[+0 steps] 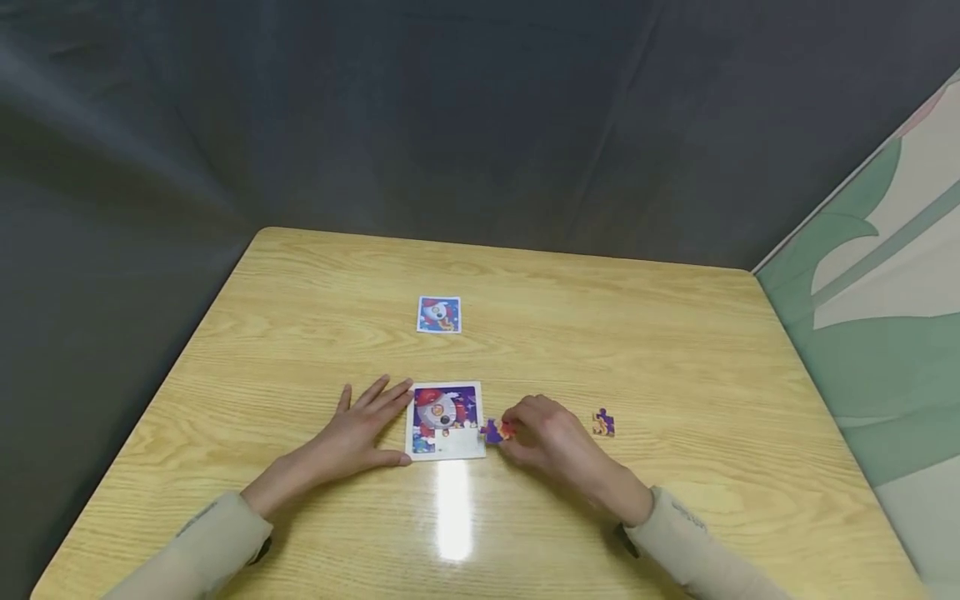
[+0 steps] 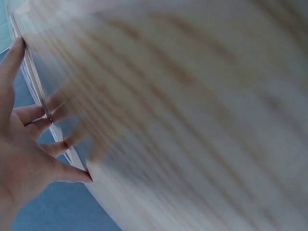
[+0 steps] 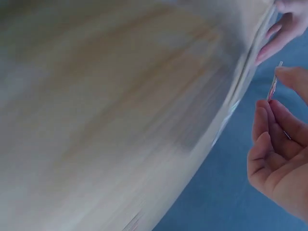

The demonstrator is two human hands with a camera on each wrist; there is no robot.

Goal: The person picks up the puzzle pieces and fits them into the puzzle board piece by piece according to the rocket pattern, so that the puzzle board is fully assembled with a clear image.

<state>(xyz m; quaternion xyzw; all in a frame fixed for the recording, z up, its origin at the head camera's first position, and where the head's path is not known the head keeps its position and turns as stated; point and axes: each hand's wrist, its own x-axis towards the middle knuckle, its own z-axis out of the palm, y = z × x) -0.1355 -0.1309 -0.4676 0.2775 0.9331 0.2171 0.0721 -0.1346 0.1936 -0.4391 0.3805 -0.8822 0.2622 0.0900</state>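
Observation:
A square jigsaw puzzle in a white frame [image 1: 459,446] lies on the table, with a bare white area at its lower right. My left hand [image 1: 356,433] spreads over the table at the frame's left side, its straight fingers and thumb touching that edge. Just right of the frame, my right hand [image 1: 551,437] pinches a purple and orange puzzle piece [image 1: 492,432] between thumb and fingers. In the right wrist view that piece [image 3: 273,87] appears edge-on, above the table. A second loose piece [image 1: 603,422], purple and orange, lies to the right of my right hand.
A small picture card [image 1: 439,314] with a similar image lies behind the puzzle. The wood-grain table [image 1: 675,350] is bordered by a dark curtain [image 1: 480,125] at the back and left, and a green and white patterned panel [image 1: 885,333] at the right.

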